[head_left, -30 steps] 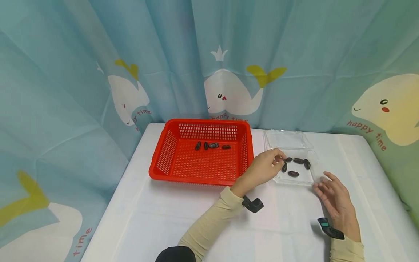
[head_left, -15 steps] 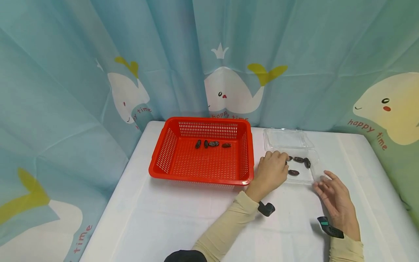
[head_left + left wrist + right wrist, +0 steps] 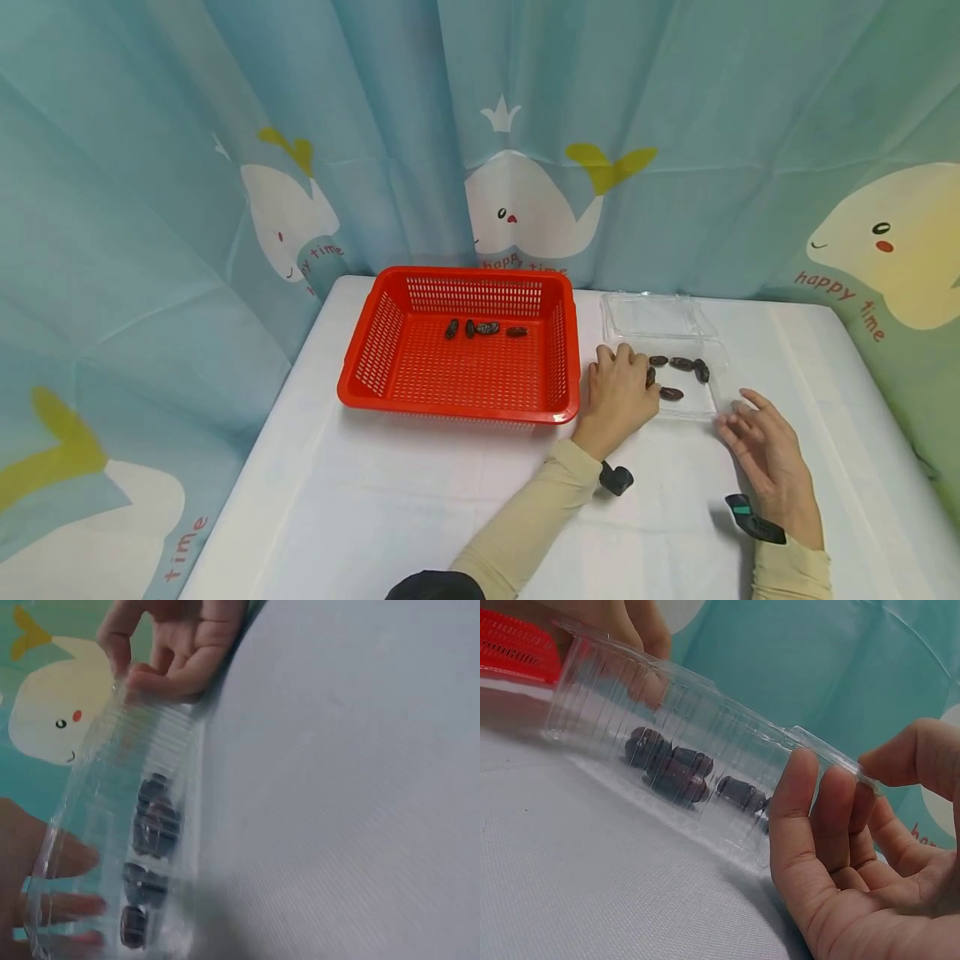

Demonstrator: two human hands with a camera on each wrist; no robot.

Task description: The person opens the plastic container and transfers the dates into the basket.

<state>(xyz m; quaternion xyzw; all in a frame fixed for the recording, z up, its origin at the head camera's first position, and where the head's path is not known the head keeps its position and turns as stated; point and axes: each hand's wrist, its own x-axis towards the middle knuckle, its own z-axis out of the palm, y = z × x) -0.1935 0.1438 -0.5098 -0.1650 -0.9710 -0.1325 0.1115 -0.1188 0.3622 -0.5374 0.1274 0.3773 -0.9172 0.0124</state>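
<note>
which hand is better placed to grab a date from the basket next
Likely the left hand: it's at the left end of the box, beside the basket. The right hand is farther off, pinching the box's rim.

The plain beige cloth left sleeve (image 3: 528, 518) and matching beige right sleeve (image 3: 792, 572) were lightly creased. A curved black left wrist device (image 3: 617, 479) was worn, and a curved black right wrist device (image 3: 757, 523) carried a small green patch (image 3: 742, 507).
</note>
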